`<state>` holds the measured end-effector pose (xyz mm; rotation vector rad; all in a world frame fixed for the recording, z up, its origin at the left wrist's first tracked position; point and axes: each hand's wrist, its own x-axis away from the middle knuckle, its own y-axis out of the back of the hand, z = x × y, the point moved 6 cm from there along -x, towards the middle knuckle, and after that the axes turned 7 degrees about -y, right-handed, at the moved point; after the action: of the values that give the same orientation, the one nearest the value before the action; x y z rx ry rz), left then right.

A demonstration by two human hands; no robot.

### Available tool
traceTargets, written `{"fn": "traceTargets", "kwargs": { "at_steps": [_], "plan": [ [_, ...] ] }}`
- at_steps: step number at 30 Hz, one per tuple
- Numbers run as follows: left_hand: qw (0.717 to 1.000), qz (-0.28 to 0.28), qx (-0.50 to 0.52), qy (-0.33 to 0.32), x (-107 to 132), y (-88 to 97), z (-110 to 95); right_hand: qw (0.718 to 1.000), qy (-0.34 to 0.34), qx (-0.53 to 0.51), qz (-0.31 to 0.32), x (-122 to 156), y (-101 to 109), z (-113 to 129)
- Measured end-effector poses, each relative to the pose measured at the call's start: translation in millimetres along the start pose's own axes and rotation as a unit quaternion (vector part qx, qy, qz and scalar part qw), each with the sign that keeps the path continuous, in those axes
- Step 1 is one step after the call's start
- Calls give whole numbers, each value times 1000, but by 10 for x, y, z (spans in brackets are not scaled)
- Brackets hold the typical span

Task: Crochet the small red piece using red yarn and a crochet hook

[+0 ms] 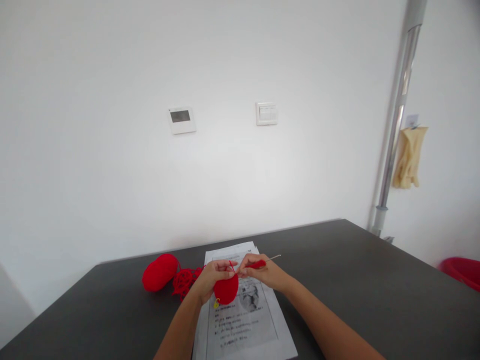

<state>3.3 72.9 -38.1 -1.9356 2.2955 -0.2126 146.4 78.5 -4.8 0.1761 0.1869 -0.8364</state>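
My left hand (213, 278) pinches the upper edge of a round red crochet piece (226, 290). A small yellow stitch marker (216, 303) hangs from the lower left of that piece. Closed around a crochet hook (258, 264) with a red handle is my right hand (264, 272), close beside the piece's top edge. The hook's bare metal end points up and to the right. A strand of red yarn rises at my left fingers. Both hands are above printed sheets (247, 330), which they partly cover.
A red yarn ball (160, 272) and a loose tangle of red yarn (183, 282) lie left of the sheets on the dark table (322, 265). A white wall stands behind. At far right are a pipe (399, 120), hanging yellow gloves (409, 157) and a red basin (463, 270).
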Motion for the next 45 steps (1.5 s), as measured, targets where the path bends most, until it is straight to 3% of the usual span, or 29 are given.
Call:
{"fn": "traceTargets", "kwargs": {
  "at_steps": [7,14,20,27,32,37,40,45],
  "plan": [
    [995,-51,-79,-32,-63,55,9,974,68,211,-38,22,-18,55],
    [977,-100,-164,-91,-139,82,-3,915,149,372,-39,82,-187,166],
    [966,-147,-178,-119,-127,92,-69,870,183,453,-67,70,-297,102],
    [978,-142,-111,-104,-84,66,-62,902,168,382,-109,59,-187,63],
    [968,-164,-161,-100,-112,111,-47,878,185,433,-87,52,-263,33],
    [951,-172,-215,-144,-133,100,-98,853,189,478,-85,33,-309,3],
    [948,-176,-216,-156,-127,87,-122,855,188,475,-89,31,-301,14],
    [971,-149,-142,-118,-124,71,-83,877,196,426,-105,45,-265,69]
  ]
}}
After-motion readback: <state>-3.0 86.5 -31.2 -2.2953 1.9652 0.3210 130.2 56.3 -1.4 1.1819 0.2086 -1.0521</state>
